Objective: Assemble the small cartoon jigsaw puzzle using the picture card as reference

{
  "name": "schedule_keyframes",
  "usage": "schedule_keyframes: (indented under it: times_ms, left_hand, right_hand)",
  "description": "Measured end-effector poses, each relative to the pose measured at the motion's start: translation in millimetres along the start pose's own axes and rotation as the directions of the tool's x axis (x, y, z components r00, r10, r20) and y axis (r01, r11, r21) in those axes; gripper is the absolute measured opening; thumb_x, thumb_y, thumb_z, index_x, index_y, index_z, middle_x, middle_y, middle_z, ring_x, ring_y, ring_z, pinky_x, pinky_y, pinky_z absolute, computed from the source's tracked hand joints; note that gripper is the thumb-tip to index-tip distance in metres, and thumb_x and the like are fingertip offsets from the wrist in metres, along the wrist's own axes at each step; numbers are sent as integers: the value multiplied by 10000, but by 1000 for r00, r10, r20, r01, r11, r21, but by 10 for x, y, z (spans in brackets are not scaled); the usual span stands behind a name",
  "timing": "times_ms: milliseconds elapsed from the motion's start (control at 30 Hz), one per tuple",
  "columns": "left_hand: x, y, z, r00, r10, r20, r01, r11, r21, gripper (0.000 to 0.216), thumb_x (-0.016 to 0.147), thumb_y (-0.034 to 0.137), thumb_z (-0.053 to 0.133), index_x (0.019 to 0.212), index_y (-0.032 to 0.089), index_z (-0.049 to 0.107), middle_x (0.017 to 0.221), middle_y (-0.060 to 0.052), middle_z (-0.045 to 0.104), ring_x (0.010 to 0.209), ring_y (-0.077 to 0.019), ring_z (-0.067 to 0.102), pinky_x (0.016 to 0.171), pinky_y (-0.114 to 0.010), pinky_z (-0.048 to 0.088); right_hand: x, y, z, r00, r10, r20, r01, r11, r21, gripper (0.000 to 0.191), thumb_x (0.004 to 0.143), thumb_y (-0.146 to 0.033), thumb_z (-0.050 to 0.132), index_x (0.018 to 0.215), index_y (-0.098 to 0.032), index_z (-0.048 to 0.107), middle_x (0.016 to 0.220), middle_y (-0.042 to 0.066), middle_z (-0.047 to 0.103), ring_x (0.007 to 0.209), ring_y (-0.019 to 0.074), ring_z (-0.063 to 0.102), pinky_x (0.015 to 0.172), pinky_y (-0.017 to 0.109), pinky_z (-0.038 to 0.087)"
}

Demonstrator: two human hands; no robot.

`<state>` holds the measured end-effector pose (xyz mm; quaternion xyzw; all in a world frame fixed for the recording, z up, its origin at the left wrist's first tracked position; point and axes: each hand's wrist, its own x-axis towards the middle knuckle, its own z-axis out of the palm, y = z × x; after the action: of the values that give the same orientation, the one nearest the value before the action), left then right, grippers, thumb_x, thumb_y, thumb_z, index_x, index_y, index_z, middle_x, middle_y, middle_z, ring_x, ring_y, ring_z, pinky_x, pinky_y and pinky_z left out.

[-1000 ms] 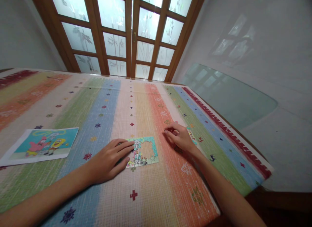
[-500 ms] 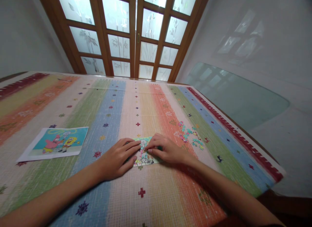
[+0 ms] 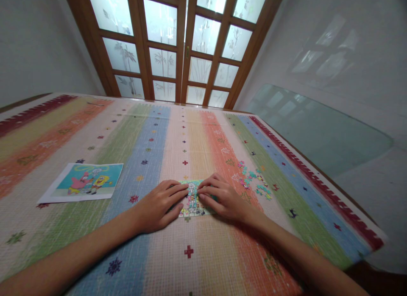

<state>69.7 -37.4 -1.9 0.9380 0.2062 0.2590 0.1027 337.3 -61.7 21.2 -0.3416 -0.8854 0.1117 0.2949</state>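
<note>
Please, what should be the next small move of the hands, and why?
Probably a light press down with the fingers of the right hand: they are over the right part of the puzzle, while the left hand rests on its left side and could steady it. Any piece beneath the fingers is hidden.

Right hand [image 3: 225, 199] over from loose pieces [image 3: 252, 175] to puzzle [image 3: 192, 199].
</note>
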Motion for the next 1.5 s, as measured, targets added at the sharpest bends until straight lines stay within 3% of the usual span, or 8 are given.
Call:
schedule_keyframes:
  times_ms: [167,333,867,1500]
  left_hand:
    - [-6,0,2,1000,-4,-2,4,1000,-5,392,1020,215,518,1406,192,587,1376,-116,672,1227,-287,598,1037,-511,526]
    - [-17,0,0,1000,7,8,-7,1000,27,375,1031,217,511,1393,154,580,1378,-132,668,1227,-301,594,1023,-519,534]
    - [-18,-6,-3,1000,14,-13,-14,1000,17,394,1036,225,508,1422,164,564,1370,-129,670,1227,-294,596,1027,-515,535]
    - [-16,3,-1,1000,12,-18,-11,1000,17,395,1036,226,514,1424,170,564,1371,-122,670,1218,-291,601,1018,-505,540]
  right_hand:
    - [-120,-109,-36,997,-63,53,71,985,-156,236,1070,-285,503,1145,-218,717,1128,87,742,1006,238,630,948,428,495]
    - [-139,-150,-1,994,-86,61,95,981,-168,276,1076,-326,501,1228,-171,671,1173,120,729,1041,257,630,956,436,490]
    - [-169,-105,90,987,-156,33,159,968,-193,302,1097,-334,455,1214,-146,660,1157,115,751,1001,240,658,926,407,494]
    - [-182,-137,81,990,-127,64,138,966,-216,318,1085,-336,479,1238,-130,668,1191,130,741,1023,264,632,929,430,509]
